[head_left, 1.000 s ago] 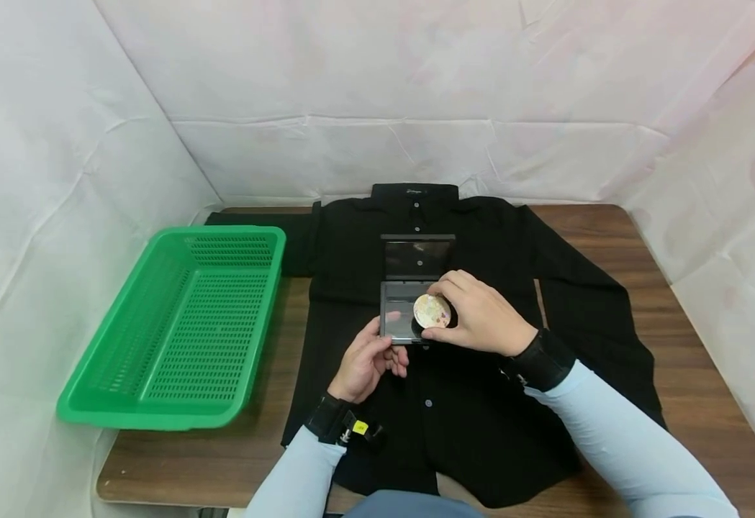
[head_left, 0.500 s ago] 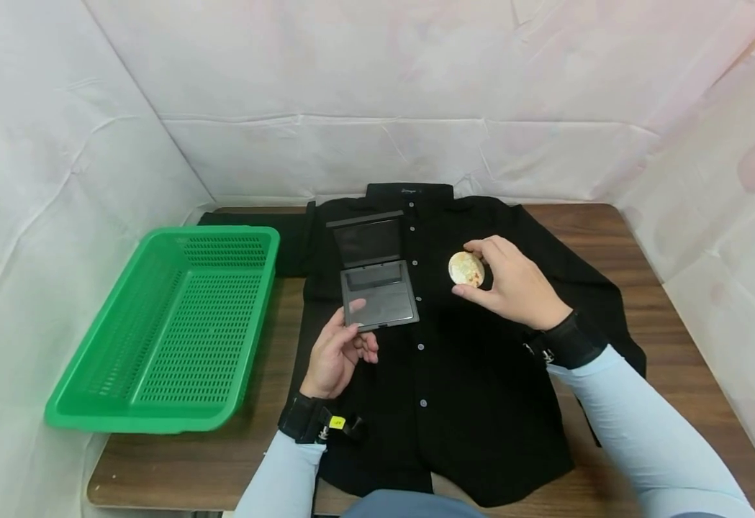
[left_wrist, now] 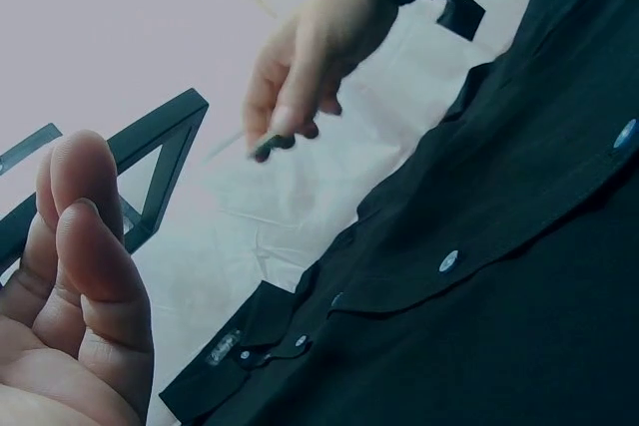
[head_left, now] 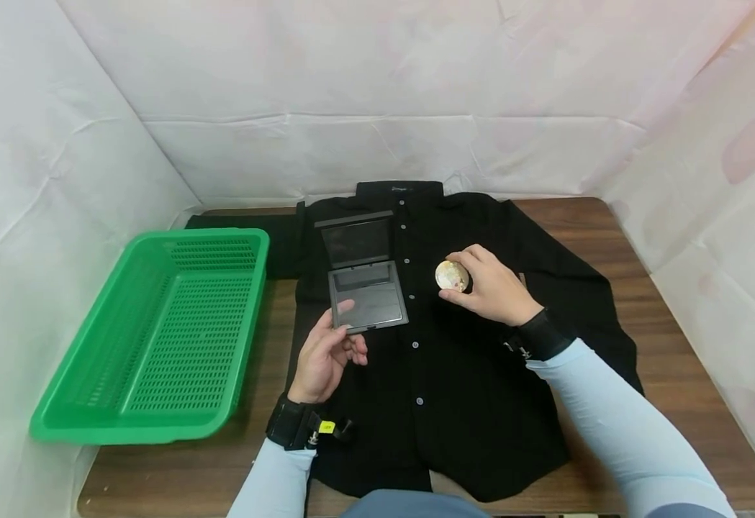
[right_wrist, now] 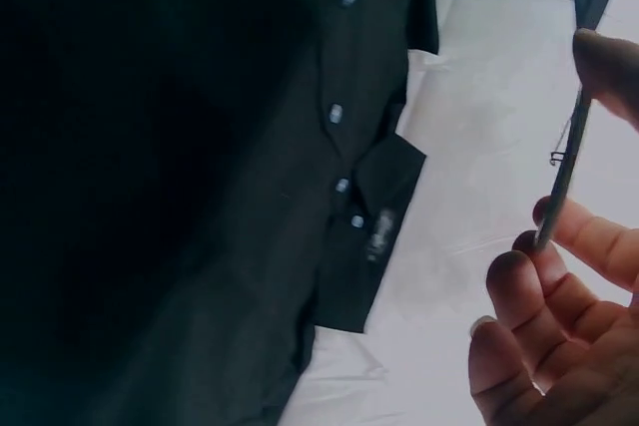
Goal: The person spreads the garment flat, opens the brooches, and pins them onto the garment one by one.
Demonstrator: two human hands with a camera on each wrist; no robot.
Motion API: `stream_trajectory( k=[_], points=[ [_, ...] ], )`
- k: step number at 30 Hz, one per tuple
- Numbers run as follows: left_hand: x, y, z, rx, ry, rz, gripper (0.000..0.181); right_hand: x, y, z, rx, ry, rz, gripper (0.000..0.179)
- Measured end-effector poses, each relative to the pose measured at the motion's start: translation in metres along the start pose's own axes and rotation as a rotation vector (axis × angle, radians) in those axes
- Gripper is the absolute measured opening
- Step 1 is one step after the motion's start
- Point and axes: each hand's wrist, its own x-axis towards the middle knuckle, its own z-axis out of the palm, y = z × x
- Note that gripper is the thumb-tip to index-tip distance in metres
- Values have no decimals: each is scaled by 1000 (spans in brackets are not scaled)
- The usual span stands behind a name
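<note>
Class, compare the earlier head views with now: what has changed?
The left hand has carried the open case leftward, clear of the buttons; the right hand has drawn the round disc rightward and slightly towards the collar, so the two now sit apart. Nothing was let go or newly gripped. The green basket and black shirt stayed put.

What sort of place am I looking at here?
Probably a small screened-off workstation or filming booth, though the room beyond doesn't show. Pale sheeting rises behind and on both sides of a wooden table, and a black shirt lies spread out on it.
</note>
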Motion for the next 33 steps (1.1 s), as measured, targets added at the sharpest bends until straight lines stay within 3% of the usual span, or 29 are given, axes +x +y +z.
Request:
stream_trajectory(
  k=[16, 33],
  points=[
    [-3, 0, -2, 1, -4, -24, 46, -14, -9, 47, -5, -226, 178, 58],
    [-5, -7, 0, 8, -19, -24, 45, -21, -5, 62, -2, -274, 180, 59]
  ],
)
